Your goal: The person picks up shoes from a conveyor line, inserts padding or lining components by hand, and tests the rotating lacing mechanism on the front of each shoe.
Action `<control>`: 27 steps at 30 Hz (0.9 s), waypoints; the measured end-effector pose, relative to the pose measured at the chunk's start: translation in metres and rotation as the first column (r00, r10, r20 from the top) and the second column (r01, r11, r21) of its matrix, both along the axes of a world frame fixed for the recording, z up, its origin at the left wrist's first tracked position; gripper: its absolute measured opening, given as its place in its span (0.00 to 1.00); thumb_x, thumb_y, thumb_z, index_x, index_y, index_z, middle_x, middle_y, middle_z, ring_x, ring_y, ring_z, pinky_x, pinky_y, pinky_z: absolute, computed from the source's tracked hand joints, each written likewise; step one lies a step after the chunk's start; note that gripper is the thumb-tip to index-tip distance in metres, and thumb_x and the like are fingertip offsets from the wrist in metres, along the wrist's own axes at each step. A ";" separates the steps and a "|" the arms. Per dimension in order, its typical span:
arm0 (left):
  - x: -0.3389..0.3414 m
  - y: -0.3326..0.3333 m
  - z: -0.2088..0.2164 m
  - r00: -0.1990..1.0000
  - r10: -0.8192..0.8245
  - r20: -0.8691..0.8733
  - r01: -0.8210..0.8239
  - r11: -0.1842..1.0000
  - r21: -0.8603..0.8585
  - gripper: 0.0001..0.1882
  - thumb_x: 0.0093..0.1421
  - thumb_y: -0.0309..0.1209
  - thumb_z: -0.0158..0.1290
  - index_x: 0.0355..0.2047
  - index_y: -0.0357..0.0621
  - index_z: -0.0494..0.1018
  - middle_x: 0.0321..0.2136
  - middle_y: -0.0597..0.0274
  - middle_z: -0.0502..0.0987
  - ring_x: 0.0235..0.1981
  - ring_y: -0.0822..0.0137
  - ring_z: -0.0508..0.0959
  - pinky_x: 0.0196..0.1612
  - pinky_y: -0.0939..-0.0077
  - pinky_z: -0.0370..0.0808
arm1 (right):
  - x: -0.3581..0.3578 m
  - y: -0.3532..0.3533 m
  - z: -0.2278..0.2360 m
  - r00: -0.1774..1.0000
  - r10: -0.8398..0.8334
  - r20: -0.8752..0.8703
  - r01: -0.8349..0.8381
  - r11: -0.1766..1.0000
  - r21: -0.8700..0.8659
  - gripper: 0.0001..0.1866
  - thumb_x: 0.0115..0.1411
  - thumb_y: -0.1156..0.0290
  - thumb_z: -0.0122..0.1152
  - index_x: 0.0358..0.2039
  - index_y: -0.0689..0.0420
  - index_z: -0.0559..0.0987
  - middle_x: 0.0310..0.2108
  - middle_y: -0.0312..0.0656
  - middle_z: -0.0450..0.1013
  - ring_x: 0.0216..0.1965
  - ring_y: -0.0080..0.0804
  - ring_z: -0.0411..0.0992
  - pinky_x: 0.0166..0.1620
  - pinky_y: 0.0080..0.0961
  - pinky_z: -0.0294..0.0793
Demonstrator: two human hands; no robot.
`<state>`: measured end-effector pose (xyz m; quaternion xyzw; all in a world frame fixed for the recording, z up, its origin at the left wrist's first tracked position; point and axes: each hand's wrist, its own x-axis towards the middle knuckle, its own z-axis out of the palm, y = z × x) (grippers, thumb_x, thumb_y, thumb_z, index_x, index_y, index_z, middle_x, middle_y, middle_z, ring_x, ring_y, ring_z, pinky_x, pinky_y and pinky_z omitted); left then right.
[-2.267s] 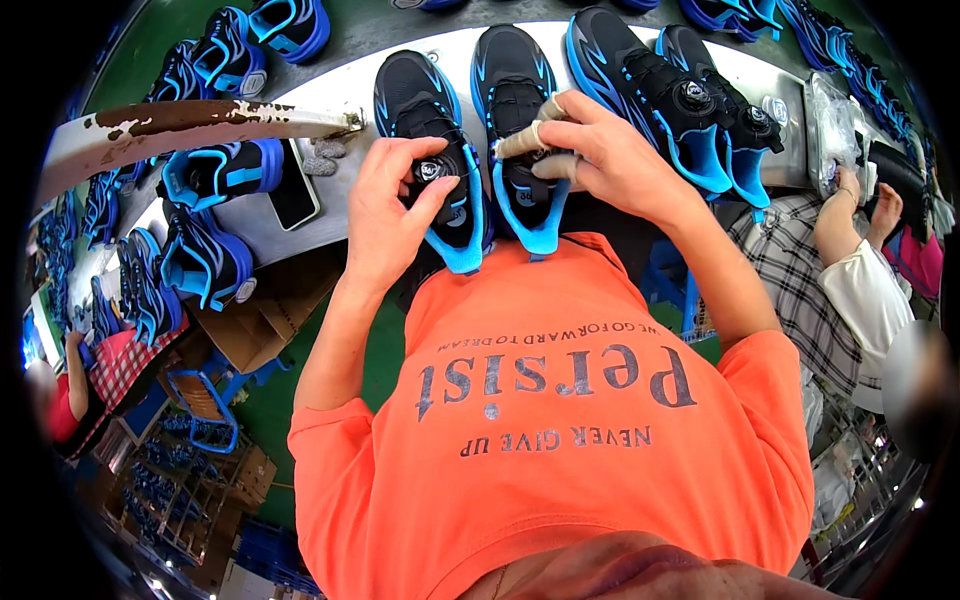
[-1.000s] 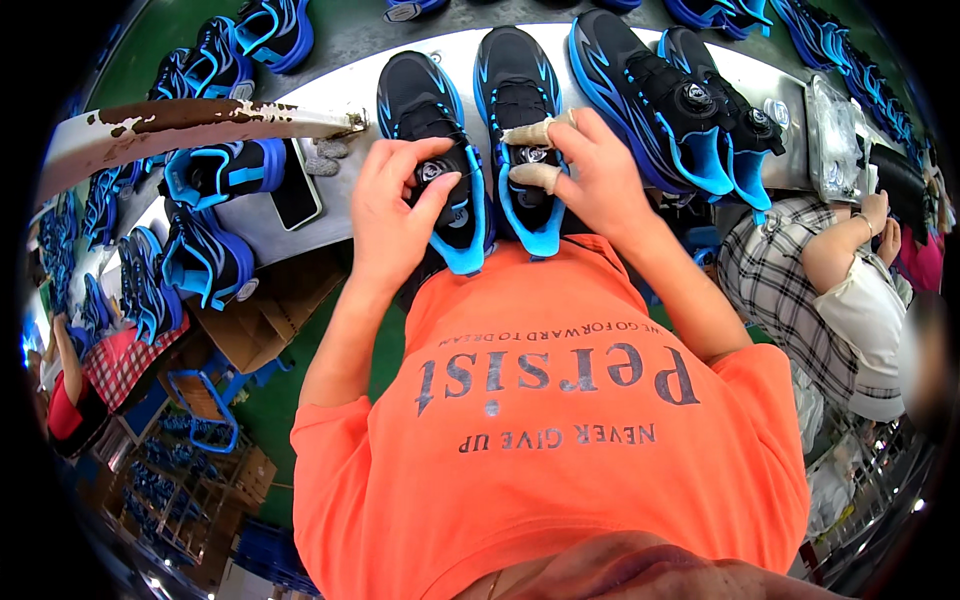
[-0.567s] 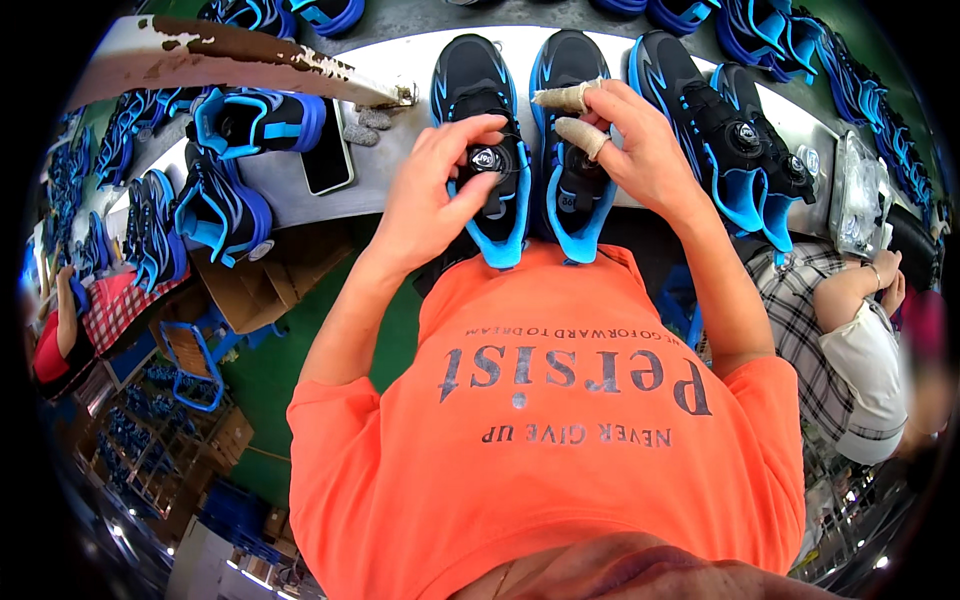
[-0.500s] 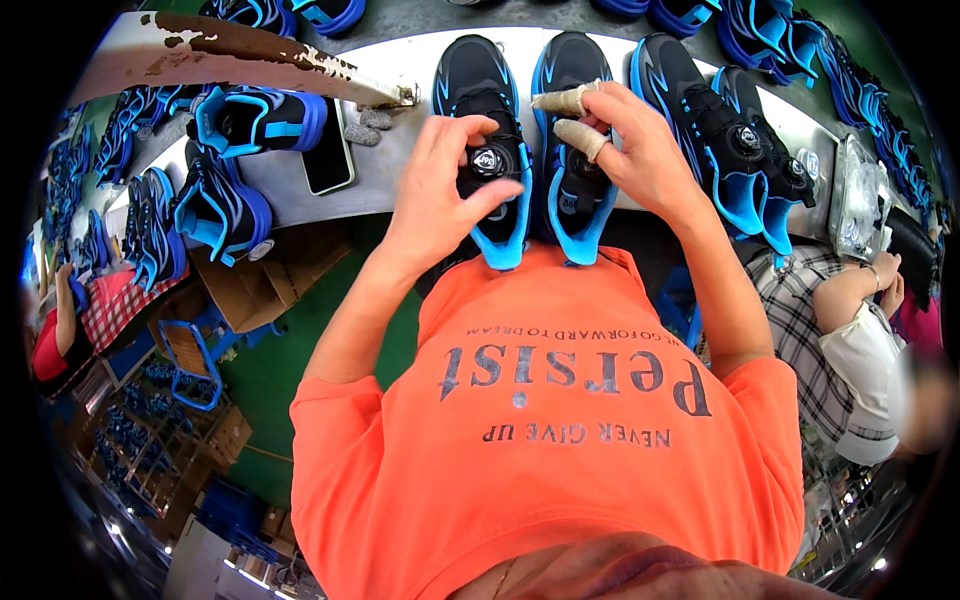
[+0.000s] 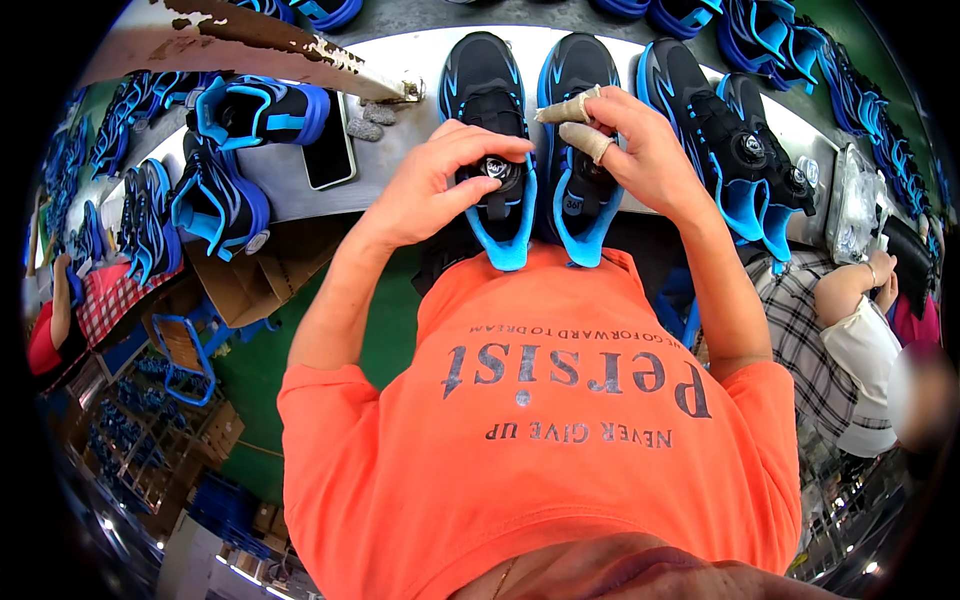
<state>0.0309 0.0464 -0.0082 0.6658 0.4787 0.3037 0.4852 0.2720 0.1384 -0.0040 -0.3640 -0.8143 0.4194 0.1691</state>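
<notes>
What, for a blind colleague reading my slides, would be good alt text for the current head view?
A person's left hand curls at the round dial of a black-and-blue shoe, while their right hand, thumb and a finger in tan covers, is over a matching shoe beside it. Similar shoes and a phone lie nearby on the pale table.

Left fingers (image 5: 488,149) curve; right fingers (image 5: 611,108) stand apart.

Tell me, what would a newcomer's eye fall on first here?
The bright orange shirt filling the lower middle probably jumps out first. Just above it, the left hand and the right hand, which wears beige finger covers, are over two black-and-blue shoes. At upper left, a white bar with flaking paint juts in.
</notes>
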 end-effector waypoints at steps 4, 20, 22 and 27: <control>-0.001 -0.003 0.002 0.976 0.061 -0.210 -0.016 0.978 0.206 0.27 0.54 0.29 0.59 0.56 0.46 0.71 0.51 0.62 0.74 0.51 0.62 0.70 0.54 0.71 0.67 | -0.007 0.001 0.000 1.000 0.014 -0.028 -0.014 1.000 0.006 0.11 0.60 0.71 0.60 0.43 0.54 0.81 0.27 0.38 0.65 0.29 0.32 0.65 0.33 0.27 0.66; 0.000 -0.011 -0.016 0.979 0.181 -0.094 -0.155 0.960 0.233 0.18 0.54 0.33 0.60 0.45 0.42 0.75 0.44 0.61 0.77 0.54 0.57 0.68 0.59 0.65 0.63 | -0.032 0.000 0.014 0.985 0.123 -0.124 -0.130 0.990 -0.048 0.11 0.59 0.71 0.61 0.42 0.53 0.81 0.32 0.43 0.72 0.35 0.40 0.72 0.38 0.31 0.72; 0.011 -0.033 0.000 0.906 0.417 -0.073 -0.403 0.902 0.157 0.15 0.57 0.30 0.59 0.44 0.40 0.75 0.39 0.60 0.78 0.40 0.64 0.75 0.44 0.72 0.73 | -0.036 -0.001 0.011 0.972 0.189 -0.142 -0.199 0.978 -0.062 0.11 0.58 0.70 0.62 0.42 0.50 0.82 0.33 0.42 0.70 0.36 0.40 0.72 0.40 0.31 0.72; 0.032 -0.077 -0.003 0.702 0.667 0.250 -0.355 0.631 -0.690 0.14 0.68 0.29 0.48 0.47 0.31 0.74 0.41 0.50 0.80 0.29 0.73 0.75 0.38 0.79 0.74 | -0.046 -0.015 -0.002 0.950 0.304 -0.069 -0.297 0.950 0.101 0.16 0.53 0.69 0.65 0.44 0.47 0.81 0.33 0.42 0.67 0.36 0.41 0.71 0.40 0.33 0.73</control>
